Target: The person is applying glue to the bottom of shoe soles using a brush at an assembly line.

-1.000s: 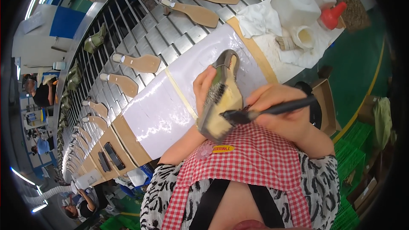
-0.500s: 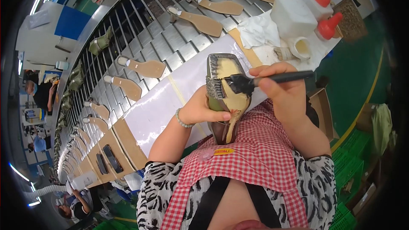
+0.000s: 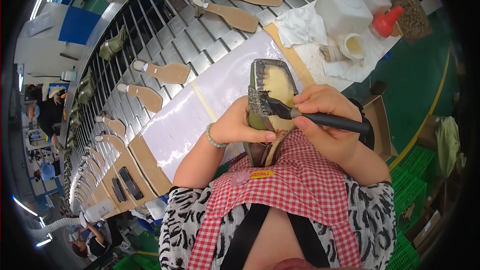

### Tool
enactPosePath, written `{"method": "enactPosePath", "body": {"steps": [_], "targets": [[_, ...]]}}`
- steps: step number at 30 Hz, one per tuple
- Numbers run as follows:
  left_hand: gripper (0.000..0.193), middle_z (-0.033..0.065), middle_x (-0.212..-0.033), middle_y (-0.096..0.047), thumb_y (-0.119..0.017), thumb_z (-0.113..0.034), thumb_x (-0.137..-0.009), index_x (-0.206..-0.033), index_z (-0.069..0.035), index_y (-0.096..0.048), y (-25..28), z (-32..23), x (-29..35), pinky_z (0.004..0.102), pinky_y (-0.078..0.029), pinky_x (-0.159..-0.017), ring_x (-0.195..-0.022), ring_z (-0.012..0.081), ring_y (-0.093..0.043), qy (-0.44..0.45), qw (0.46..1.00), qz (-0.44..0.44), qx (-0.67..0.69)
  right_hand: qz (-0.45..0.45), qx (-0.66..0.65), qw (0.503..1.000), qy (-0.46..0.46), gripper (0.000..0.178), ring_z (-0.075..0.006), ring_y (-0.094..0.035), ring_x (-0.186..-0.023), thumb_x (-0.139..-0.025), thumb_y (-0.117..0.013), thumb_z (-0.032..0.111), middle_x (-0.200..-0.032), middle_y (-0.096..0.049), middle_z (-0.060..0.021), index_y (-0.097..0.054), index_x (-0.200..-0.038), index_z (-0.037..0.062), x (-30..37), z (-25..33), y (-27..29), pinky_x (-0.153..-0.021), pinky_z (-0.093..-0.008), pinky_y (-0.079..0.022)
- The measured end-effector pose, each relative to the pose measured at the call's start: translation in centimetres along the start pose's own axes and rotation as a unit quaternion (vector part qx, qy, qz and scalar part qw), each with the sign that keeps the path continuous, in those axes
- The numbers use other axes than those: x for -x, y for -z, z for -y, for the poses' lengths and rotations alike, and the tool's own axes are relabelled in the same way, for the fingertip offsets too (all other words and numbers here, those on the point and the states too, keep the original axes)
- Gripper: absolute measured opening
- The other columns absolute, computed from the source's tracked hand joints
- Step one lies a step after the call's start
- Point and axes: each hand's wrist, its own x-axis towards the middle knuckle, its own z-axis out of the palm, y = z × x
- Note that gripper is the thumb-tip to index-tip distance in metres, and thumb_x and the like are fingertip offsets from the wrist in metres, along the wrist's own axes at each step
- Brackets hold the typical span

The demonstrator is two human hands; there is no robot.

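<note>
My left hand (image 3: 239, 125) is closed around an olive-green shoe upper on a last (image 3: 279, 82), its sole side turned up and its toe pointing away from me. A dark folded margin rings the pale middle of that underside. Glittering strap trim (image 3: 254, 101) shows along its left side. My right hand (image 3: 325, 112) grips a black-handled brush (image 3: 337, 121) between thumb and fingers. The dark brush head touches the underside near the trim, at the left edge of the pale area.
Across the slatted metal conveyor (image 3: 200, 45) lie several tan insoles (image 3: 232, 16) and green uppers (image 3: 111, 47). At the right stand an open white jar (image 3: 354, 46), a white bottle (image 3: 342, 7), red nozzles (image 3: 384, 22) and crumpled white cloth (image 3: 300, 26). Green crates (image 3: 412, 185) sit on the floor.
The brush head has moved down and slightly left over the underside, and its handle now slopes down to the right. The shoe has shifted slightly to the right in view.
</note>
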Motion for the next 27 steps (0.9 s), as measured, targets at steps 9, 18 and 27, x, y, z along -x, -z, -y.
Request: {"method": "enactPosePath", "body": {"steps": [9,18,27], "targets": [[0.06,0.0055,-0.107,-0.062,-0.083,-0.019,-0.064,-0.115,0.0,-0.057,0.5,0.3,-0.1,0.0286,-0.045,-0.088,-0.098,0.0144,-0.057,0.014,0.999,0.05,0.007,0.055,-0.175,0.974,-0.131,0.019,-0.0192,-0.063,-0.08,-0.073,-0.072,-0.002,-0.088,-0.064,-0.0133,-0.062,-0.089,-0.0014,-0.1,-0.1,1.5,-0.07,-0.0268,-0.049],[0.065,0.0061,-0.11,-0.061,-0.083,-0.017,-0.063,-0.119,0.0,-0.054,0.5,0.7,-0.8,0.0296,-0.044,-0.09,-0.1,0.015,-0.056,0.022,0.996,0.088,0.019,0.127,-0.048,0.991,-0.018,0.017,-0.0234,-0.063,-0.081,-0.068,-0.075,0.0,-0.085,-0.064,-0.0133,-0.063,-0.081,0.0008,-1.5,0.2,3.0,-0.072,-0.0312,-0.049],[0.066,0.0077,-0.111,-0.062,-0.079,-0.038,-0.07,-0.117,0.002,-0.054,2.1,5.8,1.5,0.032,-0.046,-0.089,-0.101,0.0183,-0.059,-0.01,0.987,-0.116,0.112,-0.147,0.197,0.941,-0.231,0.02,-0.012,-0.06,-0.085,-0.079,-0.071,0.008,-0.09,-0.065,-0.0065,-0.062,-0.094,-0.0007,-1.6,-5.0,14.0,-0.075,-0.023,-0.044]]}}
